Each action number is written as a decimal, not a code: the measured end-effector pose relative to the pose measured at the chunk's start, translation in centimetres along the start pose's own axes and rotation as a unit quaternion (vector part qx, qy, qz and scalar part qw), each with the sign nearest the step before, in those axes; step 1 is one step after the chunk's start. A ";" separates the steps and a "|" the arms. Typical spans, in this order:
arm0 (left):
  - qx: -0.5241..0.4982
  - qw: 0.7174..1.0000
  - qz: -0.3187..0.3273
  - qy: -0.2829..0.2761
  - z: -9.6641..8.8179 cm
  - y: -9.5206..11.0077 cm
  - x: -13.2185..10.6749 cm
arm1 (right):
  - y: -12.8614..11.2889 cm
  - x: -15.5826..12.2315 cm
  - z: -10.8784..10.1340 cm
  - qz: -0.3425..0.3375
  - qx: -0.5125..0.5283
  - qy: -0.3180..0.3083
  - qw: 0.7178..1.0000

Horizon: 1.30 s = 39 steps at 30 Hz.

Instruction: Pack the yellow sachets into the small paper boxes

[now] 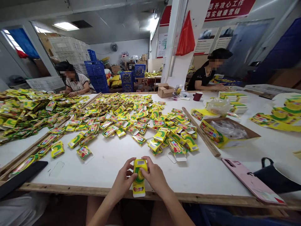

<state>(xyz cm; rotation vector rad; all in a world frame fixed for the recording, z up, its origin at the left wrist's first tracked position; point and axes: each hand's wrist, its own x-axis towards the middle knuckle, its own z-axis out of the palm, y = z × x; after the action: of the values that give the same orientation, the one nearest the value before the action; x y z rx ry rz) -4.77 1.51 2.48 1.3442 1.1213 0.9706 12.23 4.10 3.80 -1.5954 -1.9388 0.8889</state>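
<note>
Near the table's front edge, a small yellow and green carton (140, 171) stands between my two hands, with a barcode near its upper end and a flap hanging at its lower end. My left hand (124, 175) grips its left side, thumb on the front. My right hand (154, 174) closes on the right side, its thumb pressed on the printed face. Beyond my hands lies a loose heap of similar small cartons (122, 117), some with white end flaps open. The closest of these is a carton with an open flap (177, 149).
Wooden strips (201, 133) divide the white table (105, 171). At right are an open display box (225, 133) holding clear plastic, a pink phone (252, 180) and a dark cup (277, 177). A black flat object (22, 175) lies left. Two people sit across the table.
</note>
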 end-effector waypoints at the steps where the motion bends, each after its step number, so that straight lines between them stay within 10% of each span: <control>1: 0.001 1.000 -0.002 0.000 -0.1 -0.2 0.0 | 0.1 0.1 0.3 -0.002 0.007 -0.001 1.000; 14: 0.061 0.998 0.004 -0.003 0.1 -0.2 0.4 | 1.0 0.7 0.3 0.000 0.073 -0.026 0.997; 22: -0.072 0.997 -0.016 -0.037 -0.8 -0.6 1.0 | 2.1 0.9 -0.5 -0.026 0.297 -0.089 0.950; 39: -0.143 0.986 -0.072 -0.040 -0.8 0.8 1.4 | 1.2 0.2 -0.7 -0.055 0.228 -0.019 0.972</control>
<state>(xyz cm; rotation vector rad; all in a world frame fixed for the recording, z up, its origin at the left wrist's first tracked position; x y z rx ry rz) -5.21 3.06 3.32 1.0465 0.9626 0.9249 13.49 4.51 3.39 -1.1978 -1.6705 1.2183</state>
